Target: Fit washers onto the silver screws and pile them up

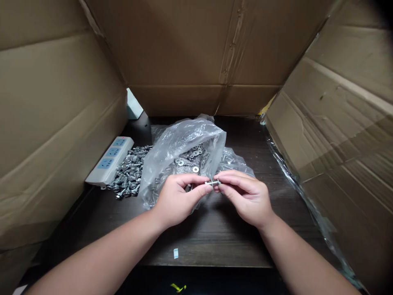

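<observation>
Between the fingertips of both hands is a small metal bolt [211,183], held lying sideways above the table's front half. A thin washer appears to sit around its shank, partly hidden by fingers. My left hand [179,198] pinches the bolt's left end with thumb and forefinger. At the other end, the thumb and fingers of my right hand [250,196] are closed on the same bolt. Just behind the hands lies an open clear plastic bag [184,137] with loose washers [195,169] and other small metal parts inside.
Left of the bag is a pile of bolts [130,172] beside a white power strip [110,157]. A second plastic bag [235,160] of metal parts lies behind my right hand. Cardboard walls [184,53] enclose the dark table [215,246]. A small paper scrap [176,253] lies near its front edge.
</observation>
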{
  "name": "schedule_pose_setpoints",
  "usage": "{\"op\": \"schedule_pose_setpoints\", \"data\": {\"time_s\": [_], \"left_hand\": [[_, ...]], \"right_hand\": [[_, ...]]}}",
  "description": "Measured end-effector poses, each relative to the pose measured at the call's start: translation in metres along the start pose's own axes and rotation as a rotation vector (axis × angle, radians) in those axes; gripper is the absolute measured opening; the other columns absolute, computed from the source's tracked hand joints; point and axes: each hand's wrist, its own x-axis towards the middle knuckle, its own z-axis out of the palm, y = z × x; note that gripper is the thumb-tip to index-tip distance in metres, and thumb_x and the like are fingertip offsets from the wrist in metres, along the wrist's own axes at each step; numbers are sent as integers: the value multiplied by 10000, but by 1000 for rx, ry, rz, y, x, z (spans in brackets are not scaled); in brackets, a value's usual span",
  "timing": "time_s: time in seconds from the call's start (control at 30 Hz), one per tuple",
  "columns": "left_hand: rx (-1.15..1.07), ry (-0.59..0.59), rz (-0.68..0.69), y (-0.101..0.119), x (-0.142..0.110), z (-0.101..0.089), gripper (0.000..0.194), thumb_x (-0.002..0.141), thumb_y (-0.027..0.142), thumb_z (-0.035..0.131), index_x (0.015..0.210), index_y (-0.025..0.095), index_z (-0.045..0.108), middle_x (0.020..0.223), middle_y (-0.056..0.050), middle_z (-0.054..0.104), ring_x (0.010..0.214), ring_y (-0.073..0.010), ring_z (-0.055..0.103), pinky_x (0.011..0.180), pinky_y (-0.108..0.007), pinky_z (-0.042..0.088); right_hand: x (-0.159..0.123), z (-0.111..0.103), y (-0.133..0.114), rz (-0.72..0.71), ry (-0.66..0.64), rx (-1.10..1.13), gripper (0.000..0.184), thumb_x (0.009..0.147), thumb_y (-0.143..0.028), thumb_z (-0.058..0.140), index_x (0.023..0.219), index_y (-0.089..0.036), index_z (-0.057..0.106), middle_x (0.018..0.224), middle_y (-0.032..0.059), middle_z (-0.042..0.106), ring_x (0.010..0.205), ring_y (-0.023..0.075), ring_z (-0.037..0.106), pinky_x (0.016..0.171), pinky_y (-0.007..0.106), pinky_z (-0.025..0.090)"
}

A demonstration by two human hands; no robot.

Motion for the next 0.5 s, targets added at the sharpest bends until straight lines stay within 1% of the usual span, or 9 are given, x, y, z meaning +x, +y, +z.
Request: {"op": "schedule_pose_setpoints", "data": {"time_s": [0.07, 0.17, 0.33, 0.43, 0.5], "left_hand": [[28, 9, 50, -1, -1, 0, 138, 749, 265, 748, 853, 180, 777, 866, -59, 770, 788, -182, 712, 726, -261, 563], [84, 28, 164, -3, -2, 1, 118, 768, 242, 734, 856, 174, 773, 850, -62, 763, 776, -174, 707, 693, -247, 559], [230, 59, 439, -8, -2, 0, 100, 794, 167, 704, 880, 156, 753, 803, -64, 739, 708, -140, 678, 643, -224, 534], [277, 38, 586, -9, -2, -1, 133, 806, 125, 677, 925, 142, 735, 789, -70, 724, 685, -132, 662, 642, -228, 530], [294, 31, 637, -9, -1, -1, 151, 810, 118, 665, 949, 135, 723, 782, -77, 712, 676, -134, 653, 630, -234, 529]], "right_hand": [[0, 0, 0, -26, -9, -30, 230, 831, -49, 642, 978, -195, 741, 951, 79, 706, 848, 186, 677, 730, 314, 586], [0, 1, 1, -31, -22, -25, 234, 843, -48, 626, 987, -198, 732, 931, 71, 703, 799, 173, 676, 700, 309, 581], [-1, 1, 2, -35, -27, -52, 231, 861, -62, 603, 1010, -195, 720, 789, 45, 699, 731, 169, 673, 691, 318, 568], [-3, 1, 2, 9, -39, -22, 202, 887, -101, 583, 1013, -190, 714, 735, 34, 698, 670, 162, 674, 665, 315, 566], [-5, 2, 2, 85, -45, 32, 176, 907, -150, 574, 1013, -195, 707, 717, 24, 697, 630, 155, 673, 648, 311, 569]]}}
